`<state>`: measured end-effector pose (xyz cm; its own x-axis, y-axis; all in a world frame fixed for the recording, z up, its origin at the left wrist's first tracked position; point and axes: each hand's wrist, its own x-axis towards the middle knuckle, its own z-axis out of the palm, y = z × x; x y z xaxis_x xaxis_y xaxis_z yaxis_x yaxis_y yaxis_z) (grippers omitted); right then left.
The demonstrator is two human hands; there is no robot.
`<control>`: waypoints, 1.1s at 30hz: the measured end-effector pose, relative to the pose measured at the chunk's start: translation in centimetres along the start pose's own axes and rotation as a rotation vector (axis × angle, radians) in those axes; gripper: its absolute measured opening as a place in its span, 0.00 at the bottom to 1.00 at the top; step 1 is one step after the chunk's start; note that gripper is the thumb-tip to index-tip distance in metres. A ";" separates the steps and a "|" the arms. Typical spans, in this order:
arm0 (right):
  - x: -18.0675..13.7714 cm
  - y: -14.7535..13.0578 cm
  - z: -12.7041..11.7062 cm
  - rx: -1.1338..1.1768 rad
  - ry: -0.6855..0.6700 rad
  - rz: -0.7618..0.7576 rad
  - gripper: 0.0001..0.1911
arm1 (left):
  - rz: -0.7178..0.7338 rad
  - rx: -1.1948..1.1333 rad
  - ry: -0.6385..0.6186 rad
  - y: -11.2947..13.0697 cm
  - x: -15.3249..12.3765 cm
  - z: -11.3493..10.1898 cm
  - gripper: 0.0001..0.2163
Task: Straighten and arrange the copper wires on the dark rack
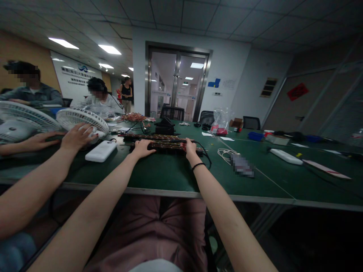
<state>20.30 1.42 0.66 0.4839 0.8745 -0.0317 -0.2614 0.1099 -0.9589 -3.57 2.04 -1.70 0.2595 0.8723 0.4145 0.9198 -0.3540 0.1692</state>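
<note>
My left hand [142,148] lies at the left part of a bundle of long, thin dark strips [167,145] dotted with copper-coloured spots. Its fingers rest on the strips, and the thumb stretches apart to the right. Toward the bundle's right end, my right hand [189,148] is closed on a slim black corded tool, whose exact kind I cannot make out. A black cord [208,155] curves from it onto the green table [167,173]. Behind the bundle stands a black object [165,127].
At left, another person's hand [81,136] touches a white fan [85,119], near a white power bank [101,151]. On the right lie a coiled pale cable [225,154], a blurred-out device [242,165] and a white bar-shaped object [286,156]. Copper-coloured wires [136,117] are piled behind.
</note>
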 end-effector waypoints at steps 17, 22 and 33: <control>0.4 0.2 -0.1 -0.004 -0.011 0.003 0.06 | 0.002 0.002 -0.017 0.1 0.0 -0.3 0.23; 0.0 0.0 -0.1 0.004 -0.014 -0.009 0.08 | -0.008 0.004 -0.013 0.0 0.2 -0.1 0.23; -0.1 0.0 -0.1 0.000 -0.011 -0.009 0.07 | -0.006 0.003 -0.007 0.0 0.2 0.0 0.24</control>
<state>20.31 1.25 0.65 0.4774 0.8784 -0.0196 -0.2567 0.1181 -0.9593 -3.53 2.18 -1.65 0.2563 0.8767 0.4071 0.9221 -0.3480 0.1690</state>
